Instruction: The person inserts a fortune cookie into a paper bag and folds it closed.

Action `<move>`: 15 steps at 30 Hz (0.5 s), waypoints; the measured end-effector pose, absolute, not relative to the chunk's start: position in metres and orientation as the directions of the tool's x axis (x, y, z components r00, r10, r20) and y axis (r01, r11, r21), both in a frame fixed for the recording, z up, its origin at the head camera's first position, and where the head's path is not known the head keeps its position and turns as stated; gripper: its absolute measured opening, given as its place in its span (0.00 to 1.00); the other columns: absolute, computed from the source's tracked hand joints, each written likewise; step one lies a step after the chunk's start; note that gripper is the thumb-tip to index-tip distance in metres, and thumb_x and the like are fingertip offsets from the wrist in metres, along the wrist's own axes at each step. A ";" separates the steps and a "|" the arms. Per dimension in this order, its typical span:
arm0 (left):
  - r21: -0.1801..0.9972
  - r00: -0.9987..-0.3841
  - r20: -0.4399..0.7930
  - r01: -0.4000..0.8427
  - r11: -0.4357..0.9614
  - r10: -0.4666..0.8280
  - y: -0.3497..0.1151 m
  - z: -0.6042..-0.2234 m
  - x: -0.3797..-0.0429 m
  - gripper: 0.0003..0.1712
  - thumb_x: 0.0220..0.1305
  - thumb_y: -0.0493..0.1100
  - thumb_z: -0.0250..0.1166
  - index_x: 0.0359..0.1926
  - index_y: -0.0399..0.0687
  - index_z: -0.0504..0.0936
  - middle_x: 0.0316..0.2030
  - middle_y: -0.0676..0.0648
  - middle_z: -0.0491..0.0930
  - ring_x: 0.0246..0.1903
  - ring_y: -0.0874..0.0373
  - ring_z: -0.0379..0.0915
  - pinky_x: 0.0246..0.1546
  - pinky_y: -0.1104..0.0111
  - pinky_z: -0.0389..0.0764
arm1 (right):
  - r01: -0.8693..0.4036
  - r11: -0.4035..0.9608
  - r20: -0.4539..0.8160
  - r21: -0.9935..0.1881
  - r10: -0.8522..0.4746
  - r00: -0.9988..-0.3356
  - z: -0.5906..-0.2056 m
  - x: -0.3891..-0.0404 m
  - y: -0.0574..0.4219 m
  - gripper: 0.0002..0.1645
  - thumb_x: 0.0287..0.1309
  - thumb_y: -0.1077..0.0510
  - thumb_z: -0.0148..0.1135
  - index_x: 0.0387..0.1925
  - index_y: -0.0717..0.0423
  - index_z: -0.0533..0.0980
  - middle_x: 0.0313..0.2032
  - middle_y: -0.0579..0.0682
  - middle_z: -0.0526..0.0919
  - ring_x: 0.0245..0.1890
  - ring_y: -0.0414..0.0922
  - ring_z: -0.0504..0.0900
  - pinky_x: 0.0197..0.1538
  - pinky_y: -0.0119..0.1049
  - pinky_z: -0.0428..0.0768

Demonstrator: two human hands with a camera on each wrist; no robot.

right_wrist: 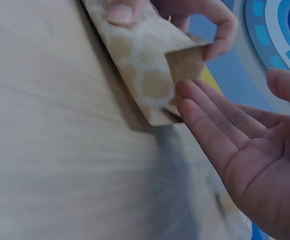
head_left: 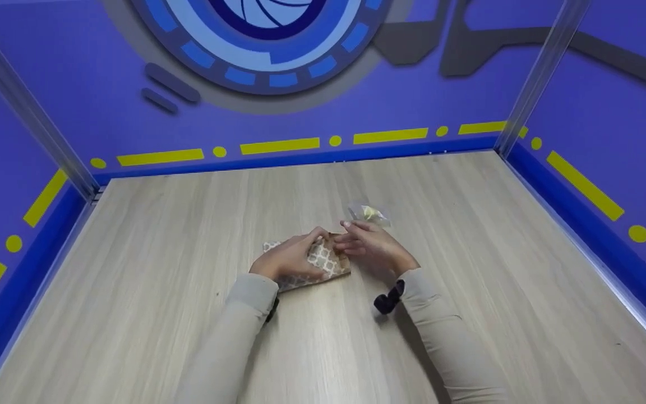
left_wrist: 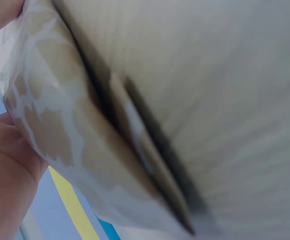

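Note:
A flat package in brown paper with a white lattice pattern (head_left: 323, 257) lies on the table at mid-view. My left hand (head_left: 292, 259) grips it from the left, thumb on the near side and fingers over the far side. In the right wrist view, a left fingertip rests at the corner of a plain brown end flap (right_wrist: 187, 65) that stands up from the paper. My right hand (head_left: 376, 246) is at the package's right end, palm turned up and fingers extended. Its fingertips (right_wrist: 187, 87) touch the folded paper there. A loose paper edge (left_wrist: 145, 145) shows along the package's side in the left wrist view.
Just beyond the right hand lies a small clear plastic packet (head_left: 369, 213) with something yellow in it. The wooden table (head_left: 160, 252) is bounded by blue printed panels (head_left: 278, 123) at the back and both sides. Black camera mounts (head_left: 389, 300) sit at the wrists.

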State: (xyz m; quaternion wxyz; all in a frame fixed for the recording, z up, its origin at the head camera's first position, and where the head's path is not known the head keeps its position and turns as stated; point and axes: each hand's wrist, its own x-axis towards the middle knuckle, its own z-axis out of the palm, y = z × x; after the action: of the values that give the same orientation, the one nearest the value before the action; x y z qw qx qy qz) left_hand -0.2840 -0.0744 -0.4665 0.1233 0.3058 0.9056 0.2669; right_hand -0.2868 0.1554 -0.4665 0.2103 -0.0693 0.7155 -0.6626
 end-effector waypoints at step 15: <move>0.562 -0.786 -0.075 0.476 0.677 0.614 -0.075 -0.466 -0.284 0.43 0.48 0.53 0.74 0.62 0.62 0.61 0.50 0.47 0.77 0.42 0.55 0.73 0.47 0.59 0.76 | -0.158 0.353 0.088 -0.922 -0.207 -0.974 -0.460 -0.301 0.185 0.22 0.62 0.62 0.61 0.55 0.70 0.74 0.52 0.65 0.80 0.52 0.54 0.80 0.55 0.40 0.78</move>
State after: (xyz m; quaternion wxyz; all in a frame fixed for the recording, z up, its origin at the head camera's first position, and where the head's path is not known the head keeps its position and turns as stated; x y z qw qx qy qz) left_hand -0.2835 -0.0749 -0.4662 0.1298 0.3006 0.9064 0.2669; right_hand -0.3008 0.1853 -0.4600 0.0217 -0.1109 0.8222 -0.5578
